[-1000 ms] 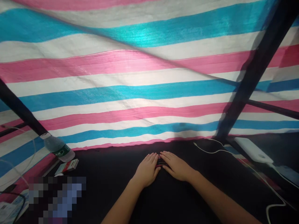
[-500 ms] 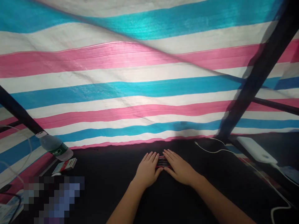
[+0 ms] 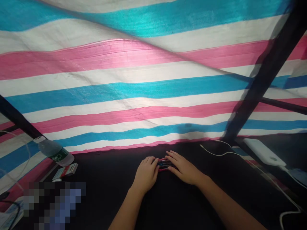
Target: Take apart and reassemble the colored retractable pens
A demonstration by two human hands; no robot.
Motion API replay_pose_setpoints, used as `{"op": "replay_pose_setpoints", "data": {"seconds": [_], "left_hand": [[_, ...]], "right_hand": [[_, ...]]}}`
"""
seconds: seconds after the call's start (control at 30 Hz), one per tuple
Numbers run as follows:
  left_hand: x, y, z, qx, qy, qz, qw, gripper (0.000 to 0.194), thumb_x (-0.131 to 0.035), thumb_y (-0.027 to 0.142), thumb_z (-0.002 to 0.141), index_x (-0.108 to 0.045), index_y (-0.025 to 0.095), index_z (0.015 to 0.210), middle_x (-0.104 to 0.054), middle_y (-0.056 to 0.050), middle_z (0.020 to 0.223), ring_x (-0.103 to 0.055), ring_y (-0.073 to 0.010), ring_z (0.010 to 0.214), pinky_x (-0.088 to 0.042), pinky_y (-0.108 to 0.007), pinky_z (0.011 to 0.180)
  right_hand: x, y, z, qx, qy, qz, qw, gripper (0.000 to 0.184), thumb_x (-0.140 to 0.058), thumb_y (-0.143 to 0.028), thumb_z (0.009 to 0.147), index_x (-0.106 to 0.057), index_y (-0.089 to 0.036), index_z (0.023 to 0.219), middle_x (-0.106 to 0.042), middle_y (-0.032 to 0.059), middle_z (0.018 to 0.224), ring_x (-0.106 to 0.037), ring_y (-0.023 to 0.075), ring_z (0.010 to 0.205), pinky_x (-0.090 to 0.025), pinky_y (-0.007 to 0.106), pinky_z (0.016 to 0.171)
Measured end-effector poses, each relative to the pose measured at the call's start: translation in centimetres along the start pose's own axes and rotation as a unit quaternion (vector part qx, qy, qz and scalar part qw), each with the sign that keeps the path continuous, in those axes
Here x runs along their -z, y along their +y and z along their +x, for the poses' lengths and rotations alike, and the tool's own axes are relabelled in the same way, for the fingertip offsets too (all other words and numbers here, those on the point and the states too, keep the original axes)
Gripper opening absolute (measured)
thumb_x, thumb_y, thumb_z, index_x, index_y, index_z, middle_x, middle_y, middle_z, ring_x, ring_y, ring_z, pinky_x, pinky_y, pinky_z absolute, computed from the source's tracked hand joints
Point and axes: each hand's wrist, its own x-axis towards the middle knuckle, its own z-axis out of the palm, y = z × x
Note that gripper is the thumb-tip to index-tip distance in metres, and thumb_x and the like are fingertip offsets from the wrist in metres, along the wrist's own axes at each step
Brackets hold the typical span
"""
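Note:
Both my hands lie on a black surface (image 3: 115, 179) close to a striped tarp. Between them sits a small bundle of thin red, blue and dark sticks (image 3: 164, 164), perhaps pens. My left hand (image 3: 145, 172) has its fingers curled against the bundle's left end. My right hand (image 3: 182, 167) rests flat, fingers stretched out and spread, its fingertips on the bundle's right part. Part of the bundle is hidden under the fingers.
A pink, white and blue striped tarp (image 3: 134, 80) rises just behind the hands. A plastic bottle (image 3: 53, 151) and a small red-and-white box (image 3: 65, 171) lie at the left. A white cable (image 3: 216, 154) and white power bank (image 3: 261, 151) are at the right, by a dark pole (image 3: 261, 76).
The hands have drawn slightly apart, uncovering more of the bundle. My left fingers have curled in from flat. The view has tilted a little.

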Motion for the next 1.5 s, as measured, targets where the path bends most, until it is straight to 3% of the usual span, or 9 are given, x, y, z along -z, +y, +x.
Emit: {"op": "replay_pose_setpoints", "data": {"seconds": [0.2, 0.33, 0.5, 0.83, 1.13, 1.23, 1.3, 1.4, 1.5], "left_hand": [[-0.3, -0.5, 0.1, 0.011, -0.001, -0.004, 1.000, 0.033, -0.042, 0.022, 0.105, -0.067, 0.024, 0.127, -0.068, -0.009, 0.117, -0.063, -0.0256, 0.105, -0.056, -0.041, 0.092], [-1.1, -0.9, 0.2, 0.004, -0.001, -0.020, 1.000, 0.036, -0.045, 0.029, 0.105, -0.060, 0.024, 0.138, -0.065, -0.010, 0.134, -0.061, -0.0275, 0.120, -0.052, -0.045, 0.105], [-1.6, -1.5, -0.4, -0.053, -0.046, -0.035, 0.997, 0.063, -0.057, 0.046, 0.101, -0.039, 0.026, 0.157, -0.046, -0.009, 0.161, -0.044, -0.0302, 0.146, -0.041, -0.050, 0.120], [-2.3, -2.4, 0.4, -0.052, -0.036, -0.037, 0.997, 0.052, -0.051, 0.031, 0.105, -0.041, 0.026, 0.156, -0.049, -0.009, 0.159, -0.046, -0.0257, 0.146, -0.041, -0.048, 0.121], [-2.3, -2.8, 0.2, -0.050, -0.034, -0.032, 0.998, 0.055, -0.051, 0.034, 0.105, -0.038, 0.027, 0.158, -0.048, -0.010, 0.160, -0.045, -0.0257, 0.147, -0.037, -0.052, 0.123], [-1.3, -2.3, 0.1, -0.029, 0.011, -0.060, 0.998, 0.054, -0.054, 0.039, 0.103, -0.043, 0.026, 0.155, -0.051, -0.011, 0.157, -0.047, -0.0284, 0.145, -0.040, -0.052, 0.120], [-0.3, -2.0, 0.0, 0.021, 0.085, -0.107, 0.990, 0.042, -0.049, 0.036, 0.105, -0.054, 0.024, 0.146, -0.063, -0.011, 0.143, -0.058, -0.0265, 0.133, -0.046, -0.046, 0.114], [0.8, -2.2, -0.2, 0.119, 0.192, -0.195, 0.954, 0.033, -0.042, 0.037, 0.107, -0.070, 0.022, 0.117, -0.073, -0.010, 0.114, -0.068, -0.0240, 0.109, -0.054, -0.038, 0.096], [1.0, -3.1, -0.4, 0.181, 0.219, -0.235, 0.929, 0.035, -0.044, 0.041, 0.106, -0.072, 0.021, 0.104, -0.074, -0.007, 0.096, -0.070, -0.0230, 0.091, -0.054, -0.033, 0.077]], "right_hand": [[0.0, -0.3, -0.2, -0.015, 0.007, -0.014, 1.000, 0.061, -0.047, -0.059, 0.104, -0.052, -0.022, 0.152, -0.047, 0.0099, 0.161, -0.039, 0.0327, 0.149, -0.035, 0.053, 0.123], [-0.7, -0.2, -0.3, -0.023, 0.016, -0.015, 0.999, 0.063, -0.051, -0.058, 0.102, -0.049, -0.022, 0.154, -0.047, 0.0123, 0.160, -0.041, 0.0332, 0.147, -0.037, 0.053, 0.122], [-1.6, 0.4, -0.5, -0.020, 0.006, -0.030, 0.999, 0.061, -0.049, -0.052, 0.104, -0.043, -0.023, 0.158, -0.042, 0.0112, 0.164, -0.037, 0.0321, 0.151, -0.034, 0.053, 0.124], [-2.0, 0.2, 0.1, -0.021, 0.026, -0.032, 0.999, 0.053, -0.053, -0.038, 0.103, -0.048, -0.023, 0.154, -0.049, 0.0113, 0.158, -0.044, 0.0314, 0.147, -0.039, 0.053, 0.121], [-0.7, -0.6, -0.2, -0.015, 0.043, -0.023, 0.999, 0.055, -0.061, -0.039, 0.100, -0.050, -0.025, 0.151, -0.046, 0.0122, 0.159, -0.039, 0.0331, 0.148, -0.038, 0.055, 0.121], [0.5, -1.4, -0.4, 0.023, 0.083, 0.002, 0.996, 0.046, -0.066, -0.035, 0.097, -0.058, -0.027, 0.141, -0.052, 0.0125, 0.150, -0.045, 0.0332, 0.141, -0.043, 0.053, 0.116], [1.3, -1.7, -0.6, 0.033, 0.133, 0.024, 0.990, 0.037, -0.063, -0.034, 0.098, -0.061, -0.027, 0.134, -0.057, 0.0133, 0.140, -0.050, 0.0332, 0.133, -0.048, 0.052, 0.111], [2.1, -1.5, -0.9, 0.014, 0.218, 0.047, 0.975, 0.025, -0.055, -0.033, 0.102, -0.065, -0.024, 0.123, -0.063, 0.0137, 0.121, -0.056, 0.0324, 0.119, -0.051, 0.050, 0.103], [2.6, -0.9, -1.1, -0.006, 0.247, 0.057, 0.967, 0.022, -0.050, -0.035, 0.104, -0.068, -0.024, 0.112, -0.066, 0.0126, 0.108, -0.059, 0.0324, 0.110, -0.053, 0.050, 0.097]]}}
